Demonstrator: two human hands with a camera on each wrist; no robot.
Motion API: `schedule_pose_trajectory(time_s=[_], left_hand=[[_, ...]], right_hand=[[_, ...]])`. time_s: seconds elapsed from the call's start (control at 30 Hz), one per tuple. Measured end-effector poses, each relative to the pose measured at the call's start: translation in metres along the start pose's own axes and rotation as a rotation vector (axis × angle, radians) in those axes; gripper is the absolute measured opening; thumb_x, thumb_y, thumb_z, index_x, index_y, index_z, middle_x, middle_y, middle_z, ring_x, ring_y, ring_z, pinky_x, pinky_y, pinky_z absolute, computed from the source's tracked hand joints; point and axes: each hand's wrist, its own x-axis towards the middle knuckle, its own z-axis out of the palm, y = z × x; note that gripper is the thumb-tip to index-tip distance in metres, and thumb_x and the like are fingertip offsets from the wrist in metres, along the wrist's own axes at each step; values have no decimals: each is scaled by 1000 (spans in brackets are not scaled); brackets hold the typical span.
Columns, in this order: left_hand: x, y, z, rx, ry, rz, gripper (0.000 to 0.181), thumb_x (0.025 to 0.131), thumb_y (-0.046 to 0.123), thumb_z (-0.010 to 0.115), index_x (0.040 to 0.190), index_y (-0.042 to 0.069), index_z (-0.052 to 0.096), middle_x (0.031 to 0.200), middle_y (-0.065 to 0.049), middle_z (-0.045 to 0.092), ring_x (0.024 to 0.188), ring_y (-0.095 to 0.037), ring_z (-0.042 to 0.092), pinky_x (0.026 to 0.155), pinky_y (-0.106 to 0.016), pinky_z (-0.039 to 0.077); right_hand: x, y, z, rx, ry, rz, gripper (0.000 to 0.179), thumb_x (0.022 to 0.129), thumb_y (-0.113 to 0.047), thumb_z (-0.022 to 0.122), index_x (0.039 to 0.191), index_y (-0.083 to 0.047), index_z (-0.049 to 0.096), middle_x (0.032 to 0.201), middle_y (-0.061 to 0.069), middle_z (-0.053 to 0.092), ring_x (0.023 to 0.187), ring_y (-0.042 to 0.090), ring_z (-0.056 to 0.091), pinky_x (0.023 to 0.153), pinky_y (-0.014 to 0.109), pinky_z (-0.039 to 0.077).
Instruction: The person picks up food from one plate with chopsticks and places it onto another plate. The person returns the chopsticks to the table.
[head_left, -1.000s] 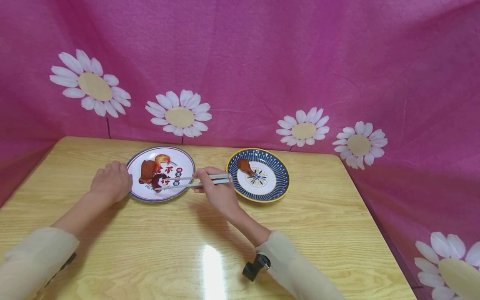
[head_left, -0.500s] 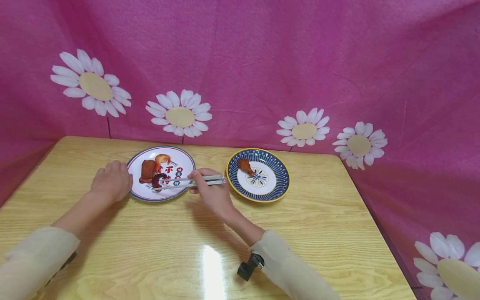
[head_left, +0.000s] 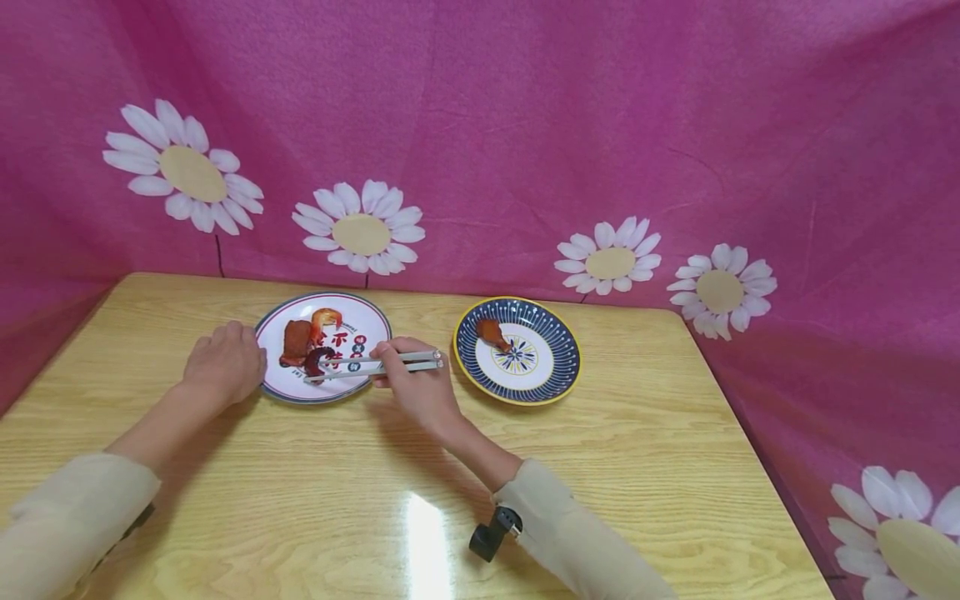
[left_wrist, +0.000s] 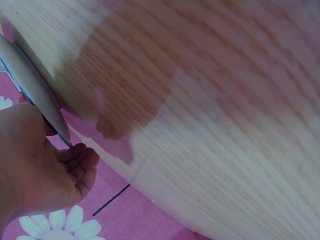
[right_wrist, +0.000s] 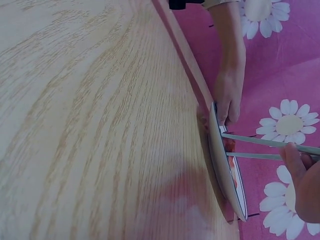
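At the left rim of a white plate [head_left: 365, 315] with red characters, my left hand [head_left: 227, 363] grips the edge. The left wrist view shows its curled fingers [left_wrist: 82, 167] at that rim. My right hand [head_left: 422, 392] holds a pair of pale metal chopsticks [head_left: 347, 374] that point left over the plate. Their tips lie around or against a dark red curled tentacle piece [head_left: 315, 364]; whether they pinch it I cannot tell. Beside it are a brown piece of meat [head_left: 296, 337] and an orange shrimp [head_left: 326, 317]. In the right wrist view the chopsticks [right_wrist: 255, 140] stand apart.
To the right, a blue-patterned plate [head_left: 558, 367] with a yellow rim carries a small drumstick [head_left: 491, 332]. Both plates stand near the back edge of the wooden table [head_left: 300, 500]. A pink cloth [head_left: 480, 150] with daisies hangs behind.
My right hand has shifted slightly left with the chopsticks, whose tips sit a little further left by the tentacle piece. The left hand and both plates look unchanged.
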Motion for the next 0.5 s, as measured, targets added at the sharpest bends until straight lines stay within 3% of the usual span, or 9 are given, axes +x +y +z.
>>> schedule_pose_trajectory(time_s=[0.2, 0.37, 0.5], left_hand=[[0, 0, 1, 0, 2, 4, 42, 101, 15, 42, 112, -26, 40, 101, -34, 45, 99, -48, 48, 83, -59, 42], [0, 0, 1, -9, 5, 6, 42, 101, 15, 41, 112, -26, 40, 100, -33, 45, 99, -48, 47, 83, -59, 42], [0, 0, 0, -2, 12, 7, 41, 101, 15, 42, 111, -25, 41, 98, -32, 46, 98, -47, 48, 81, -58, 43]], right_hand=[[0, 0, 0, -17, -2, 18, 22, 99, -15, 59, 92, -2, 76, 84, 6, 73, 67, 13, 70, 63, 29, 58], [1, 1, -4, -29, 4, 13, 23, 99, -18, 59, 93, -2, 76, 82, 12, 74, 73, 28, 73, 62, 32, 58], [1, 1, -9, -18, -16, -12, 24, 100, -18, 59, 94, 0, 75, 86, 9, 74, 79, 38, 72, 68, 36, 59]])
